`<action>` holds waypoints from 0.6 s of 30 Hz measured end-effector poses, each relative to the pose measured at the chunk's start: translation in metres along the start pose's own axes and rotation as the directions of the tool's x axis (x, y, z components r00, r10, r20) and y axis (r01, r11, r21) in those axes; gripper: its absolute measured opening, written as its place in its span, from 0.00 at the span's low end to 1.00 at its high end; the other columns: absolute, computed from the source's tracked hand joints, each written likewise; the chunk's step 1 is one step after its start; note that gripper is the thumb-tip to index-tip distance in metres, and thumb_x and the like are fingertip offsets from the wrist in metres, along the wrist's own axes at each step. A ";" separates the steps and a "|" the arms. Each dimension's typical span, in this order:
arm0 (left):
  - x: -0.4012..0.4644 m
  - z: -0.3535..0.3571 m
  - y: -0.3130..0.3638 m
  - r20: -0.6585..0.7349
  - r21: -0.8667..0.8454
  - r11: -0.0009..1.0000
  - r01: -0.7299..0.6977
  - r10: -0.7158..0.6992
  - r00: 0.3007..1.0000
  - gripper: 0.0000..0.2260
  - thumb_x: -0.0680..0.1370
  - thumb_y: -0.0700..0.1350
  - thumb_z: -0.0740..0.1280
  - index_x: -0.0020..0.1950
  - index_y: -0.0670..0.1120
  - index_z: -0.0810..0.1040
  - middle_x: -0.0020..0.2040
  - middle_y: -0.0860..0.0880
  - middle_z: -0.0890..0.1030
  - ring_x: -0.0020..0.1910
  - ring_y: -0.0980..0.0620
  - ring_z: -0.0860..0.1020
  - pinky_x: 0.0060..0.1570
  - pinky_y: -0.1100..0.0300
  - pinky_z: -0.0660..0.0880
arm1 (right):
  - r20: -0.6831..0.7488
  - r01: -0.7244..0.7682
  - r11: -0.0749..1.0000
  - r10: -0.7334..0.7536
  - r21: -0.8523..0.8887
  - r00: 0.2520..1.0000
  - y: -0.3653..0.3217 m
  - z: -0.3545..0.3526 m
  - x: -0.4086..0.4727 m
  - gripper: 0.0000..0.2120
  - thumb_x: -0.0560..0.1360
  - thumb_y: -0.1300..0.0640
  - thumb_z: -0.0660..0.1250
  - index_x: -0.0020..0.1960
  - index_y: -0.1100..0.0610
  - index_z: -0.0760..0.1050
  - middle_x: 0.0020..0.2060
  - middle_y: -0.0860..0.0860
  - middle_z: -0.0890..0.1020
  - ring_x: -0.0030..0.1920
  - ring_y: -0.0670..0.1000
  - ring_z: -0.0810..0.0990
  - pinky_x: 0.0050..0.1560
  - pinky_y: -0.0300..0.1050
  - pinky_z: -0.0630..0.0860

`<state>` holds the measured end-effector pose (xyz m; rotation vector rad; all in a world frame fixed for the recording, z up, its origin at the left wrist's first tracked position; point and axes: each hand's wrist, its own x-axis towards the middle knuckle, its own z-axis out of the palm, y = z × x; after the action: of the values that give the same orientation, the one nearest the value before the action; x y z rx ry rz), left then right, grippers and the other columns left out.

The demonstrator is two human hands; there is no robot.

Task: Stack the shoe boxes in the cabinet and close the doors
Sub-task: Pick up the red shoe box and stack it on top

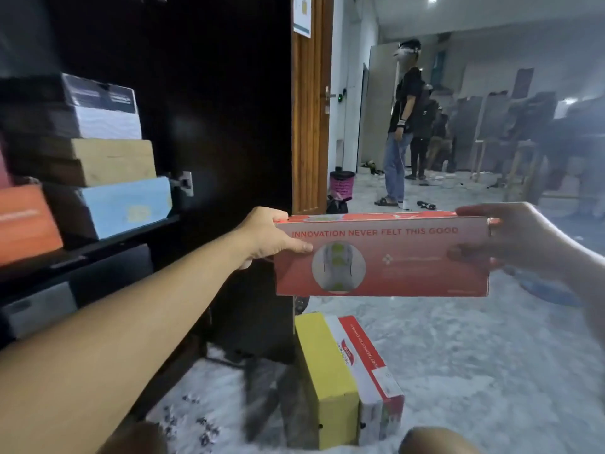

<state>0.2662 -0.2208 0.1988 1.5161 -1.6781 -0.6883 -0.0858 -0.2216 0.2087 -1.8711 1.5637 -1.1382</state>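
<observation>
I hold a red shoe box (393,267) in the air at mid-frame, its long side facing me. My left hand (271,237) grips its left end, thumb on the front face. My right hand (517,240) grips its right end. To the left stands the open dark cabinet, its door (212,126) swung outward. On a cabinet shelf (98,244) sits a stack: a light blue box (127,208), a tan box (114,162), a white box (108,122) and a dark box (98,93). An orange box (23,221) lies beside them.
On the floor below the held box stand a yellow box (330,378) and a red-and-white box (373,365) side by side. A wooden door (311,109) is behind. A person (402,126) stands farther back, near a pink basket (342,185). My knees show at the bottom edge.
</observation>
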 end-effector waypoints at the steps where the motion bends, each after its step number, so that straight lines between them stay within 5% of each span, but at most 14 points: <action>1: -0.009 -0.012 -0.001 -0.017 0.009 1.000 0.016 -0.015 1.000 0.13 0.67 0.46 0.80 0.46 0.47 0.80 0.46 0.47 0.83 0.51 0.45 0.80 0.43 0.53 0.77 | 0.019 0.023 1.000 -0.023 -0.005 1.000 -0.013 0.005 -0.001 0.33 0.57 0.63 0.83 0.61 0.55 0.79 0.41 0.59 0.84 0.32 0.53 0.81 0.35 0.54 0.83; 6: -0.052 -0.066 0.002 -0.166 0.046 0.994 0.103 -0.095 0.982 0.18 0.68 0.47 0.79 0.40 0.54 0.69 0.48 0.47 0.81 0.54 0.47 0.79 0.55 0.46 0.78 | 0.093 0.126 0.991 -0.129 0.031 0.987 -0.065 0.039 0.005 0.48 0.39 0.45 0.81 0.60 0.52 0.80 0.45 0.57 0.85 0.43 0.62 0.85 0.41 0.63 0.82; 9: -0.071 -0.103 -0.001 -0.243 0.040 0.985 0.168 -0.153 0.958 0.19 0.67 0.50 0.80 0.49 0.49 0.73 0.52 0.45 0.81 0.54 0.47 0.79 0.53 0.50 0.77 | 0.150 0.199 0.979 -0.205 0.051 0.967 -0.095 0.066 0.014 0.47 0.43 0.51 0.82 0.62 0.55 0.78 0.45 0.55 0.86 0.41 0.59 0.86 0.42 0.61 0.83; 11: -0.085 -0.125 -0.002 -0.314 0.036 0.976 0.216 -0.194 0.930 0.32 0.65 0.50 0.80 0.64 0.43 0.73 0.50 0.48 0.79 0.54 0.48 0.76 0.54 0.54 0.73 | 0.181 0.252 0.967 -0.256 0.045 0.950 -0.116 0.085 0.018 0.44 0.49 0.56 0.83 0.65 0.56 0.77 0.45 0.54 0.86 0.40 0.57 0.86 0.40 0.57 0.83; 13: -0.098 -0.145 -0.003 -0.381 0.021 0.969 0.246 -0.219 0.898 0.43 0.63 0.51 0.81 0.72 0.40 0.67 0.60 0.47 0.76 0.61 0.48 0.72 0.56 0.59 0.68 | 0.204 0.298 0.954 -0.299 0.036 0.932 -0.136 0.104 0.020 0.39 0.56 0.60 0.83 0.65 0.56 0.76 0.44 0.53 0.85 0.39 0.55 0.86 0.37 0.53 0.84; 18: -0.128 -0.193 -0.003 -0.487 -0.080 0.935 0.346 -0.339 0.805 0.52 0.59 0.51 0.83 0.76 0.41 0.60 0.74 0.43 0.67 0.71 0.44 0.66 0.64 0.52 0.66 | 0.250 0.402 0.910 -0.414 0.100 0.875 -0.182 0.148 0.023 0.35 0.60 0.60 0.81 0.66 0.55 0.74 0.45 0.49 0.83 0.41 0.51 0.84 0.38 0.47 0.82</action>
<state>0.4265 -0.0771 0.2832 1.8420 -1.0318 -0.4123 0.1416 -0.2208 0.2730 -2.2830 1.0121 -1.0182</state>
